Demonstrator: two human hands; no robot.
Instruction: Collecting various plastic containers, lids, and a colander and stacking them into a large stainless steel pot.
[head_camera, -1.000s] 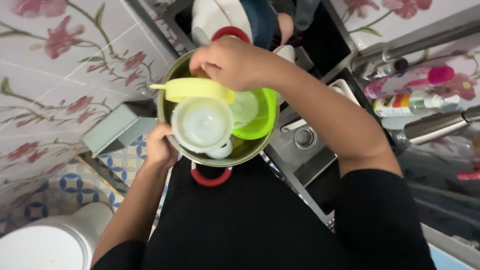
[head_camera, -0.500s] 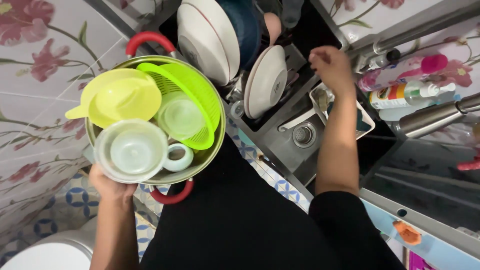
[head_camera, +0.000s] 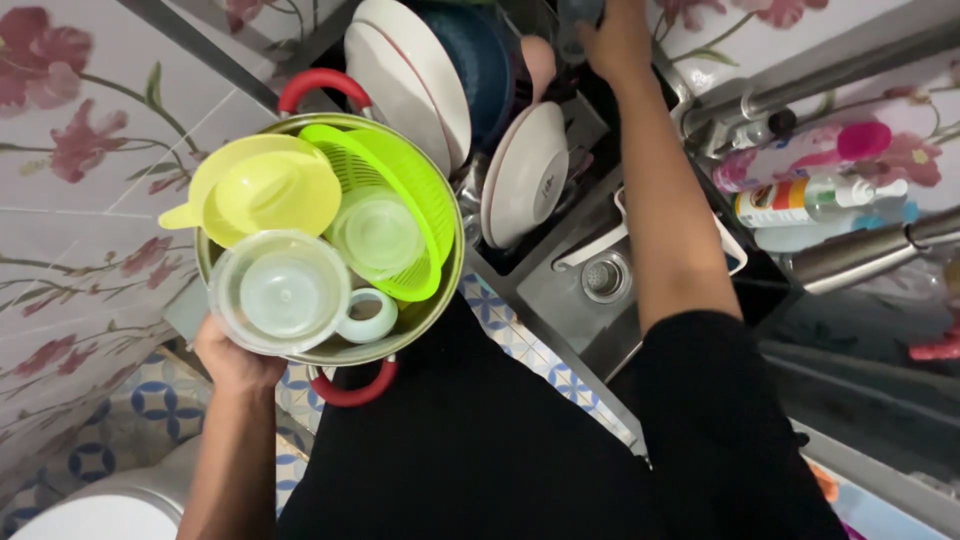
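My left hand (head_camera: 232, 362) grips the rim of a steel pot (head_camera: 438, 300) with red handles (head_camera: 352, 388), held up at my left. Inside the pot lie a yellow scoop-like cup (head_camera: 262, 190), a green strainer (head_camera: 405, 185), a clear round container (head_camera: 280, 290) and a pale mug (head_camera: 368, 318). My right hand (head_camera: 612, 35) reaches far up to the top edge of the view, over the dish rack, touching a dark object there; its fingers are partly cut off.
White plates (head_camera: 415, 70) and a white bowl (head_camera: 525, 170) stand in the rack by a blue dish (head_camera: 480, 60). A small steel sink with a drain (head_camera: 602, 278) lies below. Bottles (head_camera: 815, 200) lie at right. Flowered tiles (head_camera: 70, 130) cover the wall.
My right hand left the pot, passed over the sink and stretched up to the rack's far end. The pot, held by my left hand, shifted left then slightly right.
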